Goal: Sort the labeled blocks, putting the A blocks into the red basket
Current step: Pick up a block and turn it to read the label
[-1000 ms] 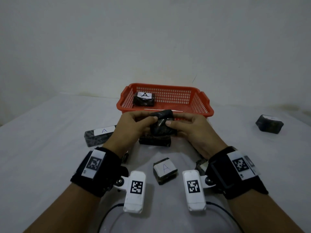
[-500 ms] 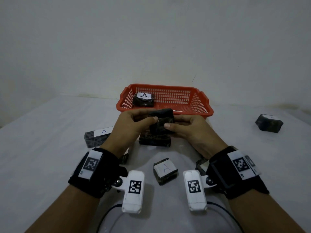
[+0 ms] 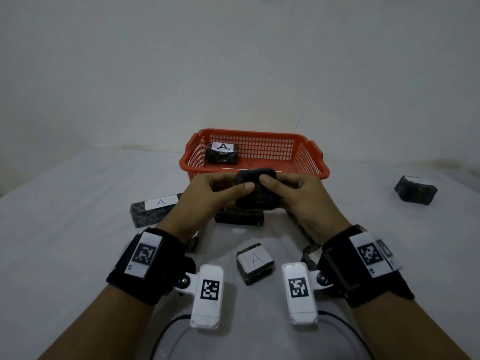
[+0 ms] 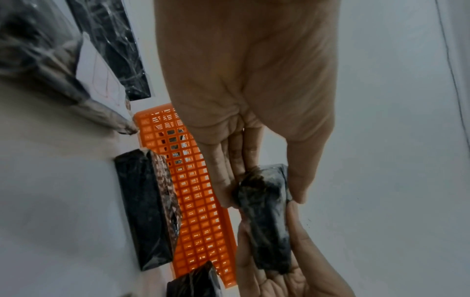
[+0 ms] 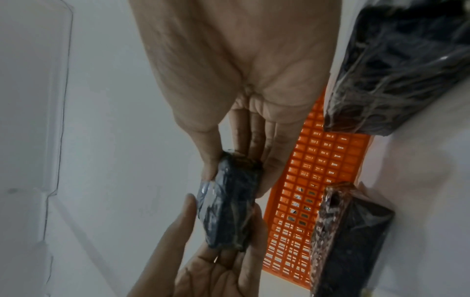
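Both hands hold one dark wrapped block (image 3: 255,189) above the table, just in front of the red basket (image 3: 315,171). My left hand (image 3: 207,196) pinches its left end between thumb and fingers, and my right hand (image 3: 293,193) pinches its right end. No label shows on the held block (image 4: 267,219) (image 5: 230,209). One A block (image 3: 221,153) lies in the basket's left part. A long A block (image 3: 153,210) lies left of my hands. A small A block (image 3: 255,263) lies between my wrists. An unlabelled-looking dark block (image 3: 240,216) sits under my hands.
Another dark block (image 3: 415,190) with a white top lies far right on the white table (image 3: 65,229). A further block (image 3: 310,254) is partly hidden by my right wrist. A bare wall stands behind the basket.
The held block has been turned in my fingers and lifted slightly toward the basket's front rim. Both hands keep their hold.
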Tool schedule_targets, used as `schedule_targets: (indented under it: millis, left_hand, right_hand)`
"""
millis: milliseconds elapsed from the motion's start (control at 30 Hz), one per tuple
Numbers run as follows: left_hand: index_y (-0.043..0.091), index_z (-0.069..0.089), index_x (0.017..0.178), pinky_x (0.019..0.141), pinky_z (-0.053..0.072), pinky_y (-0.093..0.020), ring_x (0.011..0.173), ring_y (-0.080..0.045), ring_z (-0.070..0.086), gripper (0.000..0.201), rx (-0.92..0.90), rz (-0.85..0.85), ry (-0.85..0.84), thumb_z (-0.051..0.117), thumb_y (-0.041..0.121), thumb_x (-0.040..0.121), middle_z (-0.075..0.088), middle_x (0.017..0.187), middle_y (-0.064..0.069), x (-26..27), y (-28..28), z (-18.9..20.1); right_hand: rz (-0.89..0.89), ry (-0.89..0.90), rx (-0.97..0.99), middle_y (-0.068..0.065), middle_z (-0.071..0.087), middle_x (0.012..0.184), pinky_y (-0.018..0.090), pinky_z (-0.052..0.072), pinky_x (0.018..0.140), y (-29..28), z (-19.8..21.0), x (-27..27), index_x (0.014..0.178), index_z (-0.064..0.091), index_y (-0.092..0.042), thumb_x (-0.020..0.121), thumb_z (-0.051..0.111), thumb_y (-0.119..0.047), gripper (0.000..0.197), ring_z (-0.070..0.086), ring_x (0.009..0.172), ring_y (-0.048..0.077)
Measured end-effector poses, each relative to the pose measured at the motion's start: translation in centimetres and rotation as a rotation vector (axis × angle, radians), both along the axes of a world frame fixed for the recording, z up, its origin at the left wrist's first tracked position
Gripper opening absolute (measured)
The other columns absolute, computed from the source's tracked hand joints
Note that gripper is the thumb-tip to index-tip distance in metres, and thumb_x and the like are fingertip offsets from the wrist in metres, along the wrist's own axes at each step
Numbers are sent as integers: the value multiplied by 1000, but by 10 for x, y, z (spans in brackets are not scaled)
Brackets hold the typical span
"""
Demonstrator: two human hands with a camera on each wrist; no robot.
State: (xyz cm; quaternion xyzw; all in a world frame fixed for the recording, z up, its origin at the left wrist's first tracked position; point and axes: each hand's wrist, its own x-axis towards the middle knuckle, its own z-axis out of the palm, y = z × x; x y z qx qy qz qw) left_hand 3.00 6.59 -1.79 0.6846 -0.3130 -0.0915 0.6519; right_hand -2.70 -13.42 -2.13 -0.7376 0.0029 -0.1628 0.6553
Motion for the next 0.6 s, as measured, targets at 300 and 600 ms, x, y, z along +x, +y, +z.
schedule_targets:
  millis: [300, 600]
  left_hand:
    - [18, 72, 123, 83, 59, -18, 102, -8, 75, 31, 6, 23, -16, 72, 16, 92, 79, 110, 4, 1, 4, 1]
    - [12, 72, 120, 79, 58, -16, 101, -8, 75, 44, -34, 66, -86, 79, -5, 80, 79, 108, 1, 3, 3, 2]
  right_hand:
    - [108, 40, 0, 10, 81, 113, 43, 56, 106, -3, 2, -5, 125, 75, -8, 87, 81, -8, 39, 77, 110, 23]
    - [98, 13, -59, 2, 80, 115, 45, 54, 108, -2, 4, -4, 123, 76, -15, 81, 86, -17, 42, 75, 113, 18]
